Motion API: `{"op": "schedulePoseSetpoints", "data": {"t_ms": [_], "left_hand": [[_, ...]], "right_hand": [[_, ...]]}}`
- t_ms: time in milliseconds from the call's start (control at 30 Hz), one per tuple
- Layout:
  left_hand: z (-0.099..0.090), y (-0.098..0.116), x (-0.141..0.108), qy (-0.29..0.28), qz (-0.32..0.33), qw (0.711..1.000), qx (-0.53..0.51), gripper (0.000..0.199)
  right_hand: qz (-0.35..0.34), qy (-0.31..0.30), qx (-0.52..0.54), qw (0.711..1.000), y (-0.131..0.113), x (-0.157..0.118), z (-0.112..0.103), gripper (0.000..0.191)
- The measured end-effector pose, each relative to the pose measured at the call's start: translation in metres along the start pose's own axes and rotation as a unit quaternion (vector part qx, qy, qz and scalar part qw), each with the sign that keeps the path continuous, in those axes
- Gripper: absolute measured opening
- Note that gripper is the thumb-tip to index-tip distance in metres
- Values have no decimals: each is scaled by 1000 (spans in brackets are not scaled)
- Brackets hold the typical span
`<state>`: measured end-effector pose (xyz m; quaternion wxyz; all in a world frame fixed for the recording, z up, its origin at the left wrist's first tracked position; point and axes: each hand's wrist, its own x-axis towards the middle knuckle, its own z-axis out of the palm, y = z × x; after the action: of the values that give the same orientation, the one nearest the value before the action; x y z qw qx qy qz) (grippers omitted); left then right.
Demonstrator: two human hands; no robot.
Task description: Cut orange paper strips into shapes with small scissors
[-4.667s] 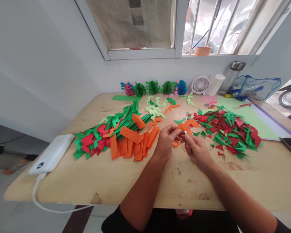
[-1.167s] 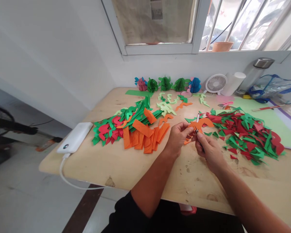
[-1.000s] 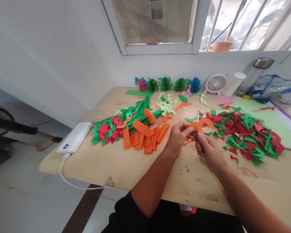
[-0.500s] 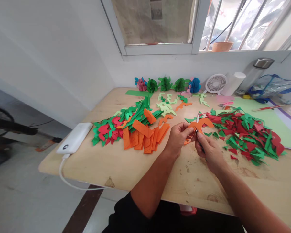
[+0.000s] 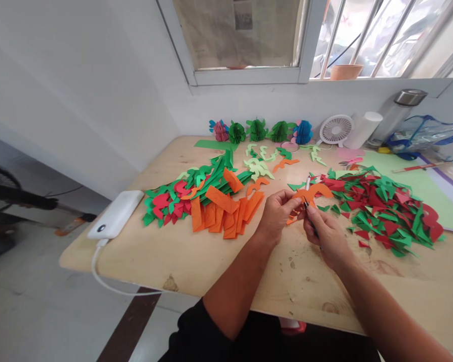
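Over the middle right of the table, my left hand pinches a piece of orange paper between thumb and fingers. The paper has a curved, wavy cut edge and reaches past both hands. My right hand is closed round dark-handled scissors, mostly hidden by the fingers, with the blades at the orange paper. Just left of my hands, folded orange paper strips with drawn lines lie fanned out. A pile of red and green paper scraps lies right of my right hand.
Green and red cut shapes lie to the left. Pale green cutouts lie behind. Along the wall stand paper honeycomb figures, a small white fan and a bottle. A white power bank with a cable sits at the left edge.
Hardly anything differs. Both hands keep their place on the orange paper and scissors, and the things on the table lie as before.
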<state>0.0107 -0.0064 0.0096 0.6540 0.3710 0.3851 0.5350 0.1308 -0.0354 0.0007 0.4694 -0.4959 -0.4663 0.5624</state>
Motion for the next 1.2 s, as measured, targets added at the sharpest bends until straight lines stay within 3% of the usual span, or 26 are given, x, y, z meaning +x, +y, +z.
{"op": "schedulePoseSetpoints", "data": {"t_ms": [1200], "left_hand": [[-1, -1, 1, -1, 3, 1000, -1, 20]], "right_hand": [[10, 0, 10, 1000, 0, 0, 0, 53]]}}
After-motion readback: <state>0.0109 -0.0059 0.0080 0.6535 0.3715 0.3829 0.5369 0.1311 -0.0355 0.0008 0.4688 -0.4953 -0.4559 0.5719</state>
